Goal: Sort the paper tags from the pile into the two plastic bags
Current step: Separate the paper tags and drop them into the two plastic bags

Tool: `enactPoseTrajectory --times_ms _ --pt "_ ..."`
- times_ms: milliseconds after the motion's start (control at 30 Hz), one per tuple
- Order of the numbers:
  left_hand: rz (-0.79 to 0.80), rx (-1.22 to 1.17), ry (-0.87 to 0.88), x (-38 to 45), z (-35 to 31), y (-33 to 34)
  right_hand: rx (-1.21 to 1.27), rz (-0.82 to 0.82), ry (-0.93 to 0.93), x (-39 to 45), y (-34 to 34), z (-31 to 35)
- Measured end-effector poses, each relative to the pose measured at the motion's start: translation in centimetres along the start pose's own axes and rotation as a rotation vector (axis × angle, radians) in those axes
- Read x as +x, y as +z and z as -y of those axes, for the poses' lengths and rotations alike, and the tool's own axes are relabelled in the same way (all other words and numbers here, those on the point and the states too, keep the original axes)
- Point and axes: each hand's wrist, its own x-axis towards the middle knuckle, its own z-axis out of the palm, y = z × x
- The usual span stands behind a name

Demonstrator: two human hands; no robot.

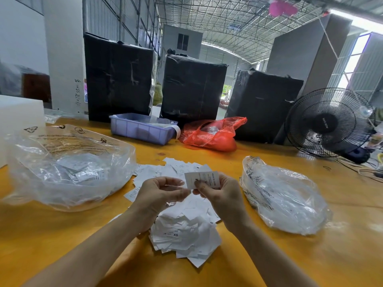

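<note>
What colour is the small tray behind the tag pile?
Pale lavender-blue plastic tray, seen in the head view, the only one, at the far edge of the yellow table.

Single head cam, wide-angle, fwd and down over yellow table, close above both forearms.

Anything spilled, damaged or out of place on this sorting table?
Nothing stands out. The tag pile lies loose between the two clear bags, and the right hand pinches one tag.
</note>
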Motion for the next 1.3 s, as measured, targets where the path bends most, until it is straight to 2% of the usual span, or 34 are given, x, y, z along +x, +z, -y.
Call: enactPoseTrajectory --times_ms 433,700,933,1300 --pt "0.026 0.006 -0.030 -0.18 -0.27 -0.22 -0.015 0.017 -0.013 0.11 -0.15 -0.09" --pt "0.036 -0.008 -0.021 -0.01 -0.01 -0.29 -0.048 0.167 0.080 0.12 -0.43 -0.11" --pt "0.038 0.016 -0.014 0.05 0.09 -0.44 0.010 0.050 0.089 0.40 -0.56 -0.26" --pt "0.056 0.022 -0.012 0.06 0.20 -0.36 -0.122 0.005 -0.038 0.28 -0.32 -0.33"
